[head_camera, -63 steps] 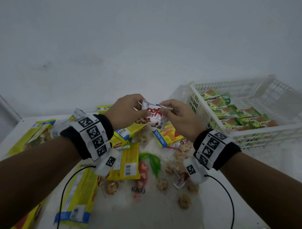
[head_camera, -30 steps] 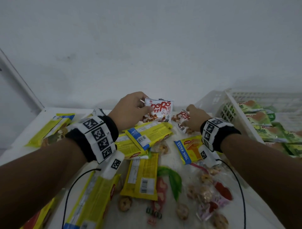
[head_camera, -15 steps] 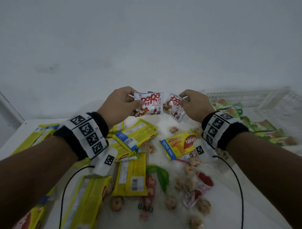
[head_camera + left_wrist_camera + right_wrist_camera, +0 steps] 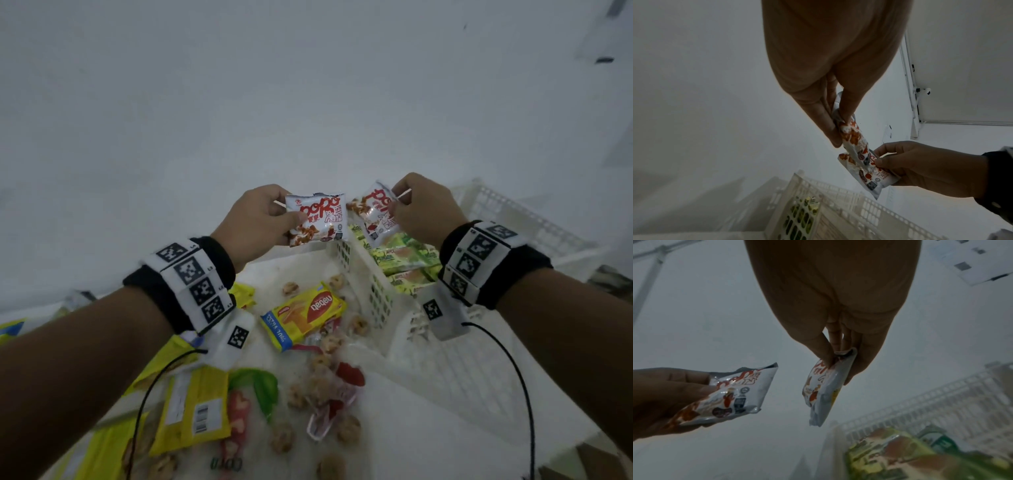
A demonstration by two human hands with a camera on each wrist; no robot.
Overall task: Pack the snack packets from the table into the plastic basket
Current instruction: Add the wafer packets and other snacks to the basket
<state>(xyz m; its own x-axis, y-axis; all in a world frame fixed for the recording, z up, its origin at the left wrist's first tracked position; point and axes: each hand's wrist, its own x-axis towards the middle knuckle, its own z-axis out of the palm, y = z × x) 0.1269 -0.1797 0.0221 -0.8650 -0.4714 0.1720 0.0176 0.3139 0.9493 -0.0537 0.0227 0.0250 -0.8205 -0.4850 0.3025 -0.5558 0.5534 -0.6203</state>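
My left hand [image 4: 260,222] pinches a small white-and-red Popo packet [image 4: 317,219] by its left edge, held up just left of the basket's near corner. A second Popo packet [image 4: 375,212] hangs from the thumb and fingers of my right hand [image 4: 421,212], over the basket's left end. The white plastic basket [image 4: 534,222] stands at the right with several green packets [image 4: 404,257] lying in it. In the left wrist view the left packet [image 4: 851,134] is edge-on, the other packet [image 4: 873,175] beyond it. The right wrist view shows both the right packet [image 4: 824,391] and the left packet [image 4: 731,395].
On the table to the left lie a yellow Nabati wafer packet [image 4: 303,313], several long yellow packets [image 4: 195,407], a clear bag of round biscuits [image 4: 329,387] and a green-and-red corn snack bag [image 4: 253,387]. The white wall stands close behind.
Both hands have risen and moved right, each with its Popo packet; the right packet now hangs over the basket. A second ago the right hand was picking its packet off the table.
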